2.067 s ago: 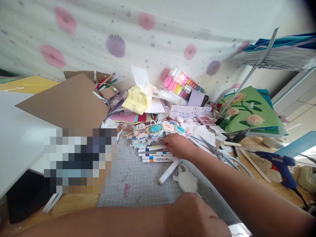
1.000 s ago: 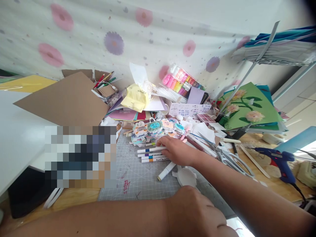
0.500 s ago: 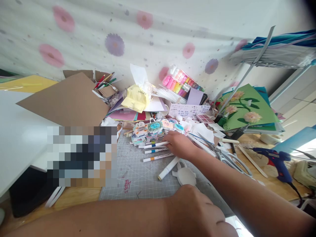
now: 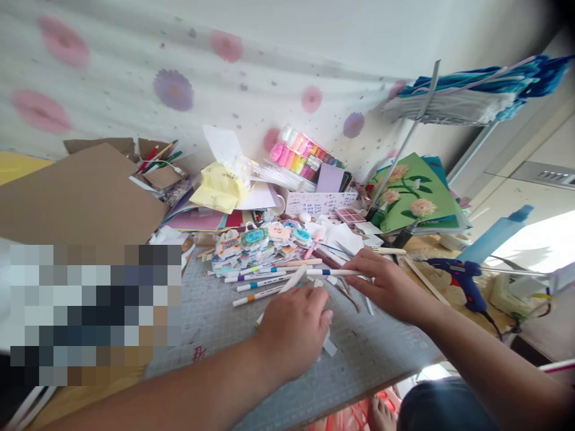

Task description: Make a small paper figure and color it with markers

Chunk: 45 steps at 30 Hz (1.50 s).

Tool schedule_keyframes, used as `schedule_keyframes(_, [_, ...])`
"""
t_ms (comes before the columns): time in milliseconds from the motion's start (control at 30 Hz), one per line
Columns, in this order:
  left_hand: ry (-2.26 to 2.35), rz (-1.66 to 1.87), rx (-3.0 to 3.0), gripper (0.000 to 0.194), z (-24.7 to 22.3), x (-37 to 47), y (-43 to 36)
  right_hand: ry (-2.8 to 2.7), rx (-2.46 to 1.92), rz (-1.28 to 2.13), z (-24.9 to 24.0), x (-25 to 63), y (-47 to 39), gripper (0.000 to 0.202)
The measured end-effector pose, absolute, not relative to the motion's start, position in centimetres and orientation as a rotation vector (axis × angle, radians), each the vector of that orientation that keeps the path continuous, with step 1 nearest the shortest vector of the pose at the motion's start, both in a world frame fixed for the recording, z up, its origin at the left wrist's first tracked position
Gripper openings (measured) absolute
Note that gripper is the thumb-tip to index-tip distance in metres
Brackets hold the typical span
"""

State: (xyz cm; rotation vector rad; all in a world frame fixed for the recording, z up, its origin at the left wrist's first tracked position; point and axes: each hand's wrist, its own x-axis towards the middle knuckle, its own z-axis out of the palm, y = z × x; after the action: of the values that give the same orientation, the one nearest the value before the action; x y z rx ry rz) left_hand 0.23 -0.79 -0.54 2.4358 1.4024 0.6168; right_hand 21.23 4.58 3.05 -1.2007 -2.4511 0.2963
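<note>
My right hand (image 4: 381, 284) pinches one end of a slim white marker with a dark blue band (image 4: 330, 272), which points left above the mat. My left hand (image 4: 294, 329) rests low over the grey cutting mat (image 4: 215, 359), its fingers curled and their grip hidden. White paper scraps (image 4: 330, 347) show around its fingers. A thick white stick-like marker (image 4: 294, 278) slants out beyond its knuckles; whether it is held I cannot tell. Left of this lie several white markers, one with an orange band (image 4: 258, 296). Behind them sit stacked decorated paper cutouts (image 4: 254, 238).
A blue hot glue gun (image 4: 462, 278) lies at the right, beside a light-blue bottle (image 4: 494, 236). Green card with paper flowers (image 4: 413, 197) leans at the back right. Brown card (image 4: 90, 191) covers the back left. The mat's front edge is near my knee.
My right hand has moved right, taking the blue-banded marker from beside the others. My left hand has moved forward over the white cutout, now mostly hidden. The view has shifted right.
</note>
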Motion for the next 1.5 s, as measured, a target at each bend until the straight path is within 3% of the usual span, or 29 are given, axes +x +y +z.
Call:
schedule_keyframes(267, [1.433,1.012,2.099,0.023,-1.3,0.0,-0.3,-2.431,-1.163,0.405,3.0,22.9,2.9,0.019])
schedule_keyframes(333, [1.356,1.001,2.13,0.023,-1.5,0.0,-0.5,-2.463,-1.154,0.438,2.9,22.8,2.4,0.018])
schedule_keyframes(433, [1.179,0.901,2.332,0.008,-1.6,0.1,-0.8,-2.478,-1.122,0.525,2.4,22.8,1.5,0.017])
schedule_keyframes(500, [1.13,0.888,2.436,0.012,-1.5,0.2,-0.9,-2.421,-1.089,0.611,2.1,23.0,1.2,0.017])
schedule_keyframes(667, [1.116,1.041,2.459,0.014,-1.3,0.3,-1.3,-1.941,-0.994,1.02,1.1,23.9,0.8,0.013])
schedule_keyframes(900, [0.941,1.057,2.545,0.021,-1.4,0.4,-2.0,-1.716,-0.848,1.58,0.2,22.6,-0.3,0.034])
schedule_keyframes(1000, [1.053,1.119,2.436,0.017,-1.4,0.3,-1.9,-1.654,-0.851,1.364,0.7,22.7,1.6,0.042])
schedule_keyframes(1067, [1.121,1.232,2.31,0.015,-1.4,0.3,-2.0,-1.643,-0.994,0.953,1.2,22.5,3.8,0.042])
schedule_keyframes(1133, [1.108,1.352,2.228,0.015,-1.4,0.4,-2.3,-1.992,-1.227,0.516,1.6,21.3,6.1,0.043])
schedule_keyframes(1300, [0.965,1.445,2.327,0.015,-1.4,0.7,-3.1,-2.532,-1.201,0.32,1.5,13.4,10.0,0.017])
schedule_keyframes(1500, [0.968,1.473,2.286,0.023,-1.7,0.9,-3.4,-2.923,-1.435,0.001,0.2,6.3,12.0,0.024])
